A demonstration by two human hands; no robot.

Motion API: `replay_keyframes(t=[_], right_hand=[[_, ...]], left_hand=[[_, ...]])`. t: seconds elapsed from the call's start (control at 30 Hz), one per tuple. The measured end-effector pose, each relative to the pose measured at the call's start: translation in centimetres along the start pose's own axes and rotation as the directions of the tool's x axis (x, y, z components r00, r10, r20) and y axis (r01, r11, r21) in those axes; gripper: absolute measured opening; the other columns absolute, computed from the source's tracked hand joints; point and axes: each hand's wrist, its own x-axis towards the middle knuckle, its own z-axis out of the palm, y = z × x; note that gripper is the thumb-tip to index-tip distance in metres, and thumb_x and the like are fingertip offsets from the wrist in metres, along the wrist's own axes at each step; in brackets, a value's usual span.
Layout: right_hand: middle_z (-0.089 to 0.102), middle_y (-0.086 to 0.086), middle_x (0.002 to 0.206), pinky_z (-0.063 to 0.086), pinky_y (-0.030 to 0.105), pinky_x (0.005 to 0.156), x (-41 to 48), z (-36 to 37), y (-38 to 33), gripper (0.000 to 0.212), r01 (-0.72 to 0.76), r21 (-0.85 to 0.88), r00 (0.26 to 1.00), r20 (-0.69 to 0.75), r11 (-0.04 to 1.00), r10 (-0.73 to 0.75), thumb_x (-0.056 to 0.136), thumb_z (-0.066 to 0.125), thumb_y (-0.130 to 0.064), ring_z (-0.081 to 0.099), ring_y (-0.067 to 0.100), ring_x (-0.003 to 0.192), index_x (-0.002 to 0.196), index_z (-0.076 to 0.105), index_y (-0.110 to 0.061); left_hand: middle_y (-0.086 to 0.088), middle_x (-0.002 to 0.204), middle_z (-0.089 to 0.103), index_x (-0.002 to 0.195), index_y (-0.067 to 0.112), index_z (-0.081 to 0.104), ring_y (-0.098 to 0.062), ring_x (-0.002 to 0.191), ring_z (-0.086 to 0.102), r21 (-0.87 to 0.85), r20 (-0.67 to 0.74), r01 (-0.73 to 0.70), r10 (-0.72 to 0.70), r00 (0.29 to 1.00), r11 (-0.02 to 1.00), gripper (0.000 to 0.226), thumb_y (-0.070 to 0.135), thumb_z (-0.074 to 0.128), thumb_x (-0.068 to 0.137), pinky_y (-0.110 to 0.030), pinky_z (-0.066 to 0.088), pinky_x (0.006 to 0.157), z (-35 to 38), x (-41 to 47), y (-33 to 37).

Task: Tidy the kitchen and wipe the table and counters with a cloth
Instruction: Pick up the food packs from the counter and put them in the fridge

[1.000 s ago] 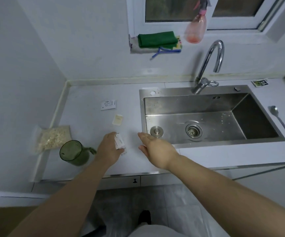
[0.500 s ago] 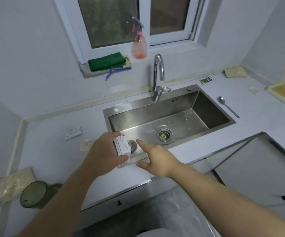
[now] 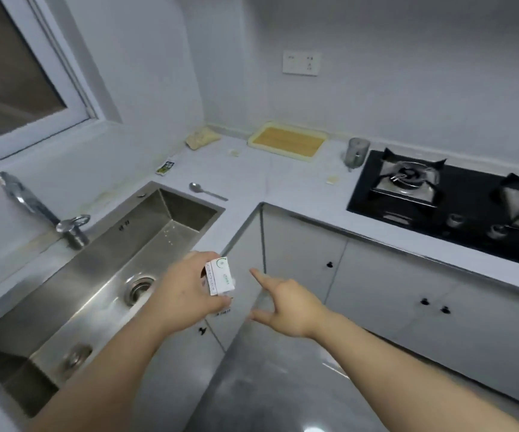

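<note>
Head view: the left hand [image 3: 186, 291] grips a white carton [image 3: 220, 275], likely light and crushable, best held by its edges; the right hand [image 3: 286, 304] is empty, fingers loose

We have one view, worn on the head, looking forward and steeply down over the counter's [image 3: 283, 182] inner corner. The sink [image 3: 102, 269] lies at 8 o'clock, the window [image 3: 12, 73] at 10 and the hob [image 3: 466, 191] at 2. Closest to us, at centre, are the left hand [image 3: 186, 294] gripping a small white box [image 3: 220, 275] and the right hand [image 3: 289, 307].
</note>
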Motion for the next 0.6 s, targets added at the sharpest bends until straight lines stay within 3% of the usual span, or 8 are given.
replay_keyframes(t=[0.17, 0.3, 0.43, 0.6], right_hand=[[0.034, -0.005, 0.158, 0.033, 0.027, 0.108, -8.5, -6.4, 11.0, 0.081, -0.173, 0.076, 0.971, -0.154, 0.982, 0.183, 0.093, 0.057, -0.054, 0.034, 0.017, 0.142, 0.158, 0.013, -0.032], [0.037, -0.005, 0.157, 0.041, 0.034, 0.108, -15.4, -10.4, 19.3, 0.078, -0.311, 0.118, 0.909, -0.254, 0.943, 0.332, 0.094, 0.054, -0.056, 0.04, 0.018, 0.139, 0.157, 0.013, -0.035], [0.043, -0.003, 0.152, 0.046, 0.037, 0.101, -22.5, -13.8, 25.9, 0.078, -0.431, 0.16, 0.822, -0.337, 0.888, 0.46, 0.095, 0.052, -0.055, 0.046, 0.02, 0.132, 0.157, 0.008, -0.039], [0.033, -0.008, 0.158, 0.041, 0.036, 0.109, -30.7, -17.1, 32.2, 0.076, -0.537, 0.308, 0.657, -0.431, 0.785, 0.618, 0.095, 0.055, -0.05, 0.037, 0.017, 0.141, 0.157, 0.012, -0.038]], left_hand=[[0.02, 0.104, 0.055, 0.102, 0.05, 0.05, 0.005, 0.096, 0.056, 0.003, 0.127, -0.175, 0.173, 0.977, 0.985, 0.059, 0.033, 0.089, 0.06, -0.014, 0.046, 0.079, 8.2, 5.2, 12.2], [0.019, 0.108, 0.055, 0.111, 0.044, 0.052, 0.002, 0.099, 0.057, -0.017, 0.225, -0.312, 0.308, 0.925, 0.95, 0.064, 0.034, 0.088, 0.059, -0.011, 0.043, 0.08, 15.5, 8.8, 22.0], [0.017, 0.109, 0.055, 0.118, 0.035, 0.058, -0.002, 0.102, 0.055, -0.036, 0.296, -0.463, 0.452, 0.842, 0.886, 0.066, 0.035, 0.088, 0.059, -0.018, 0.044, 0.087, 21.7, 11.0, 31.6], [0.023, 0.109, 0.052, 0.116, 0.045, 0.053, 0.007, 0.101, 0.052, -0.102, 0.418, -0.612, 0.592, 0.689, 0.784, 0.062, 0.04, 0.088, 0.064, -0.008, 0.036, 0.078, 28.5, 12.8, 42.1]])
